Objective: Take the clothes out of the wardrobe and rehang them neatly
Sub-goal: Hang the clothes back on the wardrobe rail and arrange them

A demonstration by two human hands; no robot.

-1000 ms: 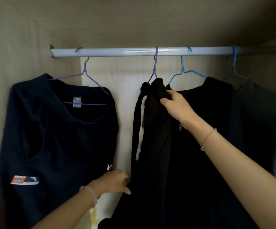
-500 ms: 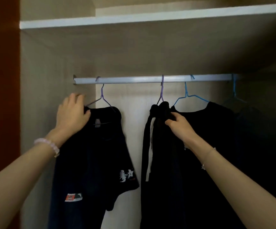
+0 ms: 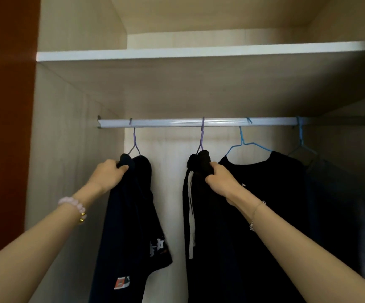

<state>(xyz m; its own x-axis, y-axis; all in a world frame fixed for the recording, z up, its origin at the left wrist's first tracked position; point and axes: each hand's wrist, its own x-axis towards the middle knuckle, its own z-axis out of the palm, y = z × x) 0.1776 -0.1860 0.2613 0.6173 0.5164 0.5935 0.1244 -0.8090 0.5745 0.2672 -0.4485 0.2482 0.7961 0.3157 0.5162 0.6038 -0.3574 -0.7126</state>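
Observation:
A silver rail [image 3: 177,123] spans the wardrobe. On its left end hangs a dark navy T-shirt [image 3: 131,215] on a purple hanger [image 3: 134,143], turned edge-on; my left hand [image 3: 107,174] grips its shoulder just below the hook. In the middle, black trousers with a white stripe [image 3: 195,204] hang from a second purple hanger [image 3: 201,138]; my right hand [image 3: 219,179] is closed on their top fold. To the right a black shirt [image 3: 271,193] hangs on a blue hanger [image 3: 242,143].
A further dark garment [image 3: 341,204] on a blue hanger [image 3: 301,143] hangs at the far right. A white shelf edge [image 3: 199,52] runs above the rail. A red-brown panel [image 3: 4,127] borders the left side. Bare back wall shows between the T-shirt and trousers.
My left hand rose from the low hem area to the navy T-shirt's shoulder and closed on it; the T-shirt turned from flat-facing to edge-on. The view tilted up. My right hand stayed on the trousers.

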